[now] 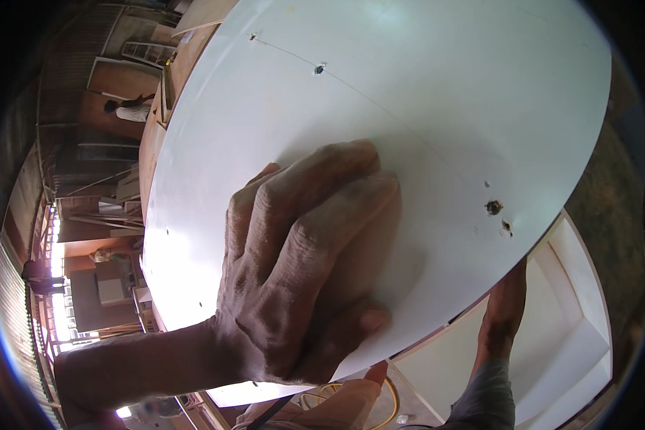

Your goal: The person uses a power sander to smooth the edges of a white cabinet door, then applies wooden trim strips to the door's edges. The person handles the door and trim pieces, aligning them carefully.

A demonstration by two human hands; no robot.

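A large white panel [437,93] with a curved edge fills most of the view. My left hand [287,265] rests on its face, fingers bent and somewhat apart, thumb toward the lower right, with nothing held. Dark, chipped holes mark the surface: one hole [494,207] near the right edge and another hole [319,69] toward the top. A thin line runs down from the upper holes. My right forearm [505,304] reaches up behind the panel's lower right edge, which hides the fingers and whatever they touch.
An open white box-like cabinet [580,315] stands at the lower right, close to the panel's edge. A yellow hose or cable [394,401] loops at the bottom. Boards and wooden pieces [107,218] line the workshop at left. A person [132,112] is at work in the background.
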